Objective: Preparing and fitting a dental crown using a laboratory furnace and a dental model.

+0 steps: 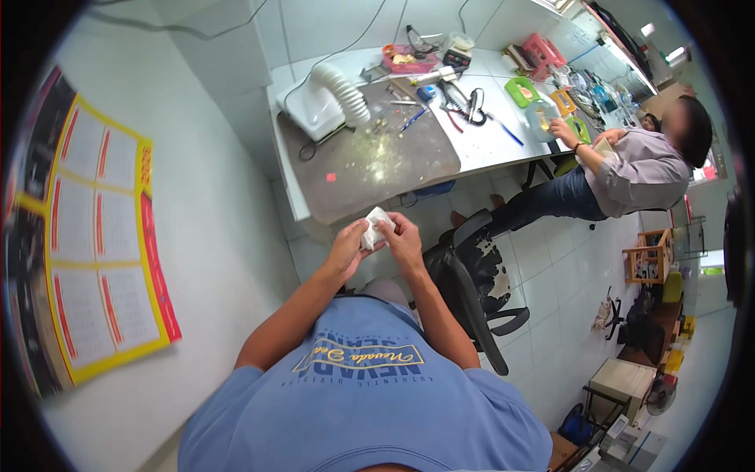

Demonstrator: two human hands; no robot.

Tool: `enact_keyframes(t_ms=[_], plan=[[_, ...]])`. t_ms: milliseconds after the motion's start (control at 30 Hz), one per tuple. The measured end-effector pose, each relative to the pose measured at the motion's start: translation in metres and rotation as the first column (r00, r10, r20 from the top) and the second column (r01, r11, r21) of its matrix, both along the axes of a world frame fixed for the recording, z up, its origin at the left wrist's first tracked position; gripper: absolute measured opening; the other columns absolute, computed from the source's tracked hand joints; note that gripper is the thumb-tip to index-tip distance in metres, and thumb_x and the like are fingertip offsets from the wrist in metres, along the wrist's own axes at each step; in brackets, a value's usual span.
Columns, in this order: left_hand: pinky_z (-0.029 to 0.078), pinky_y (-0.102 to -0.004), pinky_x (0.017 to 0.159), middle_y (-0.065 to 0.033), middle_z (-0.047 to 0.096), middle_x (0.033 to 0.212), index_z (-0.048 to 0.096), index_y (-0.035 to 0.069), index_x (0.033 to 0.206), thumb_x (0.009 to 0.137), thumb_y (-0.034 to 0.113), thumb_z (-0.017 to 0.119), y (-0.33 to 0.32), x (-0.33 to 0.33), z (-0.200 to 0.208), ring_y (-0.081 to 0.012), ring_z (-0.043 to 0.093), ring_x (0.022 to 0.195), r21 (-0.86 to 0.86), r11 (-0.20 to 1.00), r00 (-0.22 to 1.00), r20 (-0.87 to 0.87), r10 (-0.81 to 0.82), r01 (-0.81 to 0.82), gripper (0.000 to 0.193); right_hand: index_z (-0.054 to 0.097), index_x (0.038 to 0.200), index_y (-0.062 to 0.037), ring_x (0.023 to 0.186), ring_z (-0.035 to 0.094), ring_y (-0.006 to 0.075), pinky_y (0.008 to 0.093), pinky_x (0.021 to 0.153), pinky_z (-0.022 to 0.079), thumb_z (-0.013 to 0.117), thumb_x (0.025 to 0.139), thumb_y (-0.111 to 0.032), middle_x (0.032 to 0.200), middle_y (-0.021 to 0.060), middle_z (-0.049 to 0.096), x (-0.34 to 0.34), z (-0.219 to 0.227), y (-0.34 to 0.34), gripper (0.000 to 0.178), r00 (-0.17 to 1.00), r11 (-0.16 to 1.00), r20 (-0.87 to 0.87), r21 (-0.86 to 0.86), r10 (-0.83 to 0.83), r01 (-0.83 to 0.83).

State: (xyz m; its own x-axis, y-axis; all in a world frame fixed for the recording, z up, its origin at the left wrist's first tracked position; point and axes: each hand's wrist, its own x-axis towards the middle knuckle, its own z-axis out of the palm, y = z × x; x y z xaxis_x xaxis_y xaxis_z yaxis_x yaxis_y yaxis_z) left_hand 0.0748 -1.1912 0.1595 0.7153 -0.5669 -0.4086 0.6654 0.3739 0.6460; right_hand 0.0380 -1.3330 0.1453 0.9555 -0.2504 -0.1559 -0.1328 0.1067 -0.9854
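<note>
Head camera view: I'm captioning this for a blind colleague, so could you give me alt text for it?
Seen from above, a person in a blue shirt holds a small white crumpled piece between the left hand and right hand, standing before a dusty brown workbench mat. A white ribbed hose and hand tools lie on the bench; a co-worker sits at right.

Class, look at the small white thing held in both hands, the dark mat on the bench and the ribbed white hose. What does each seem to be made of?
White wad, pinched between left hand and right hand: probably tissue or soft cloth, matt and crumpled. Dark mat: seemingly rubber or leather, dull brown, dusted with glittery specks. Ribbed hose: likely flexible plastic, with smooth white corrugations.
</note>
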Motion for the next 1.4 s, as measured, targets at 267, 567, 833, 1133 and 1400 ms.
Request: enact_keyframes(t_ms=[267,567,833,1133,1400], plan=[[0.047,-0.0435,0.1,-0.016,0.051,0.132,0.043,0.0,0.137,0.1,0.034,0.049,-0.02,0.063,-0.009,-0.0293,0.055,0.117,0.124,0.99,0.989,-0.12,0.084,-0.069,0.051,0.065,0.109,-0.0011,0.072,0.06,0.0045,0.0211,0.062,0.047,0.065,0.093,-0.019,0.086,0.0002,0.068,0.085,-0.011,-0.063,0.024,0.99,0.977,-0.101,0.182,-0.094,0.111],[0.048,-0.0411,0.1,-0.0174,0.058,0.128,0.046,-0.001,0.135,0.1,0.032,0.05,0.05,0.076,-0.084,-0.0291,0.059,0.116,0.309,0.935,0.965,-0.135,0.227,-0.176,0.048,0.066,0.108,-0.0047,0.07,0.062,0.0092,0.0241,0.056,0.048,0.067,0.09,-0.019,0.087,0.0025,0.068,0.175,-0.098,-0.274,0.023,0.852,0.86,-0.12,-0.047,-0.51,0.508],[0.051,-0.0406,0.095,-0.0151,0.062,0.12,0.052,0.0,0.124,0.1,0.028,0.05,0.081,0.023,-0.121,-0.0282,0.062,0.107,0.488,0.779,0.781,-0.269,0.563,-0.393,0.037,0.067,0.11,-0.0042,0.072,0.064,0.0138,0.0253,0.058,0.051,0.069,0.085,-0.023,0.086,0.006,0.068,0.236,-0.162,-0.416,0.031,0.737,0.652,-0.079,-0.535,-0.671,0.537],[0.053,-0.0336,0.088,-0.0173,0.064,0.113,0.05,-0.002,0.126,0.097,0.025,0.052,0.09,-0.039,-0.171,-0.0251,0.065,0.098,0.629,0.704,0.791,-0.223,0.569,-0.33,0.04,0.06,0.124,-0.0049,0.106,0.06,0.0333,0.0413,0.094,0.046,0.062,0.087,-0.022,0.113,0.0188,0.062,0.22,-0.128,-0.39,0.041,0.718,0.391,0.13,-0.766,-0.683,0.511],[0.052,-0.0252,0.074,-0.0122,0.069,0.097,0.062,-0.004,0.111,0.092,0.022,0.057,0.155,-0.091,-0.262,-0.0178,0.067,0.084,0.914,0.404,0.999,-0.022,-0.041,0.036,0.033,0.061,0.118,-0.0036,0.095,0.063,0.028,0.0364,0.078,0.052,0.054,0.089,-0.007,0.108,0.0162,0.061,0.13,-0.113,-0.292,0.03,0.728,0.441,0.189,-0.687,-0.659,0.577]])
